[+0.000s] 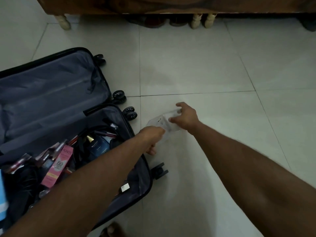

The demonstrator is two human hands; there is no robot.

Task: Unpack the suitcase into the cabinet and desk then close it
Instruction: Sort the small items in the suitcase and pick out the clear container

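Clear plastic, that's what both hands are on right now: a see-through pouch (161,123) held out over the tiled floor (196,65), just off the right edge of the open suitcase (51,103). The left hand (151,136) is pinching the near corner at about 7 o'clock on the pouch, and the right hand (185,116) has its fingers curled over the far end at about 2 o'clock. So it's stretched between two grips, not resting on anything as far as I can tell.

Going by how it sags and crinkles, I'd guess it's super light and floppy, probably a bit slick too. Can't make out what's inside, it's too dim and blurry. With something this limp, I'd hold it by the edges or the seam like they're doing, or just scoop a palm underneath so nothing slides out.

Suitcase is still pretty loaded in the near half: a pink Pond's BB cream box (57,165), a dark blue perfume bottle (97,146) with a gold cap, plus cables and small cosmetics. The bottle looks like glass, so that one wants a firm grab round the body. Far half looks like bare grey lining. At 12 o'clock there's a wooden bed frame (171,5) with shoes tucked under it.
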